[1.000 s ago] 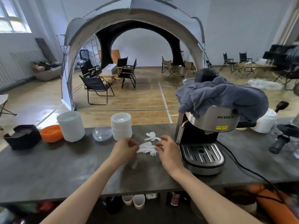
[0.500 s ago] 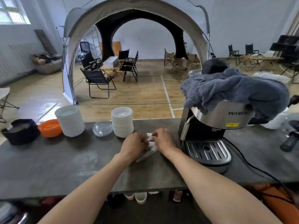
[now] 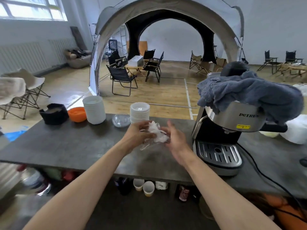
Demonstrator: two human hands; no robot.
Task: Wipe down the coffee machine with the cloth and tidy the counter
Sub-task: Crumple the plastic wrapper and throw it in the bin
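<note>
Care matters as we lift the crumpled wrapper [image 3: 156,134] off the bench [image 3: 66,143]: left hand [image 3: 137,135] fingers pinching it, right hand [image 3: 176,138] spread beneath for stray scraps.

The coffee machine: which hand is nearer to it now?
Right. The right hand is just left of the coffee machine, beside its drip tray; the left hand lies farther left, beyond the crumpled wrapper.

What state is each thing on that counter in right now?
Left hand: closed on the crumpled tissue.
Right hand: open, beside the tissue.
Cloth: bunched on top of the coffee machine.
Drip tray: bare.
Orange bowl: upright.
Lid stacks: upright.
</note>
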